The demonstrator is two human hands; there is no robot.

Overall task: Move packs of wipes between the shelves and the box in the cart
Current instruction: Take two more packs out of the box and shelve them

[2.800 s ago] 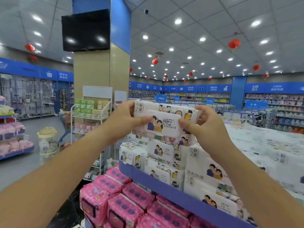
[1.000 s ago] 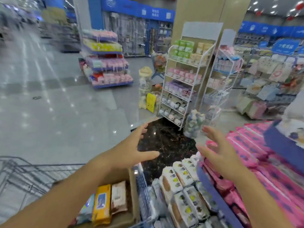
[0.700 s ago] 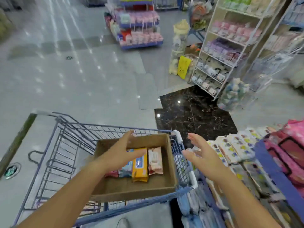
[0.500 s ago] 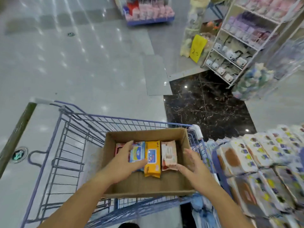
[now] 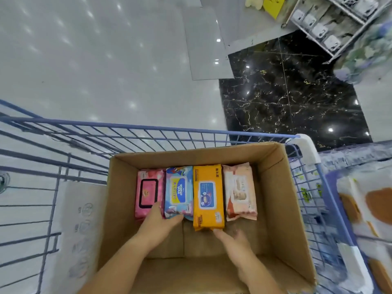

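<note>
An open cardboard box (image 5: 275, 187) sits in the blue wire cart (image 5: 148, 127). Side by side on its floor lie a pink pack (image 5: 148, 185), a light blue pack (image 5: 179, 187), an orange pack (image 5: 207, 194) and a peach pack (image 5: 239, 192) of wipes. My left hand (image 5: 157, 223) reaches into the box. Its fingers lie straight along the seam between the pink and blue packs, and the thumb touches the blue pack's near end. My right hand (image 5: 233, 240) is a little blurred, and its fingertips touch the near end of the orange pack.
A flat cardboard sheet (image 5: 80, 219) lies in the cart left of the box. White packs on a blue-edged shelf (image 5: 371, 204) crowd the right edge. A wire rack (image 5: 331, 24) stands at the top right beyond a black marble floor patch.
I have turned from the shelf, where both hands held a white pack, down to the cart. Both empty hands have dropped into the box onto the packs' near ends.
</note>
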